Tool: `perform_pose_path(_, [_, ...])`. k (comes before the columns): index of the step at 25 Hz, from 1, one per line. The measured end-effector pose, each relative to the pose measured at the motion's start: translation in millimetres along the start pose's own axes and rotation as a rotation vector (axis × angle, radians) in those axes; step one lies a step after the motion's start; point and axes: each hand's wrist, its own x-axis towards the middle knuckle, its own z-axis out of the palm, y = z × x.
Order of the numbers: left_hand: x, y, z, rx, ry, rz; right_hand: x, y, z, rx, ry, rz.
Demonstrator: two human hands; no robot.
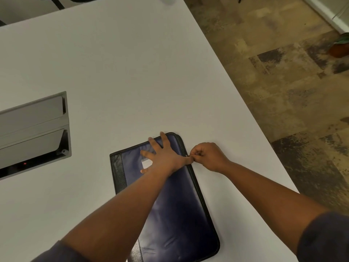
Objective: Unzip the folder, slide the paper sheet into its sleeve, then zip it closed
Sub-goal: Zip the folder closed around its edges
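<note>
Forearms in dark sleeves come in from six o'clock on my head view, and between them lies the folder (170, 201), closed flat on the white counter (132, 72). Its long axis runs from about five o'clock near me up toward eleven o'clock, with the black spine on the nine o'clock side and the zipped edge facing three o'clock.

My left hand (160, 156) lies flat on the cover's far end, fingers spread and straight, pressing it down. My right hand (205, 156) sits just off the three o'clock edge, fingers curled tight, pinching the small metal zipper pull (187, 156), right beside the left wrist.

What matters for the coming pull: the slider sits on the long edge, nearer the far rounded corner than the near one. I cannot tell from this view whether the teeth on either side of it are joined or parted, so I cannot judge which way it should run. No paper sheet shows. A grey cable hatch (34, 129) sits at nine o'clock.
</note>
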Motion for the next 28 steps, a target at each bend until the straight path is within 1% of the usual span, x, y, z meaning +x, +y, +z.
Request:
perform_pose_path(5, [9.9,1.0,-4.3,0.118,-0.003,-0.011,3.8,-0.5,-0.6,0.054,0.008,0.025])
perform_pose_path(9, [14.1,4.9,-3.2,0.097,0.015,-0.049,-1.3,-6.4,0.3,-0.079,0.036,-0.07])
perform_pose_path(11, [14.7,5.9,-5.0,0.077,0.018,-0.052,-4.4,-8.0,0.2,-0.154,0.078,-0.125])
perform_pose_path(15, [18.7,6.3,-9.6,0.098,0.047,-0.047,7.0,-15.7,-4.3,-0.173,0.165,-0.154])
perform_pose_path(18, [19.5,3.5,-6.2,0.079,0.055,-0.012,29.6,-28.0,-6.8,-0.175,0.207,-0.153])
perform_pose_path(21, [20.0,-1.8,2.1,0.062,0.056,0.022,48.1,-34.2,-5.2,-0.204,0.203,-0.157])
perform_pose_path(25, [21.3,-2.0,0.2,0.057,0.048,0.025,61.0,-35.7,-4.9,-0.258,0.153,-0.179])
perform_pose_path(27, [20.5,-2.8,-4.8,0.145,0.057,0.044,66.1,-36.5,-6.3,-0.204,0.135,-0.171])
perform_pose_path(28, [20.2,-2.2,-9.5,0.206,0.077,0.057,68.6,-37.8,-7.0,-0.129,0.127,-0.136])
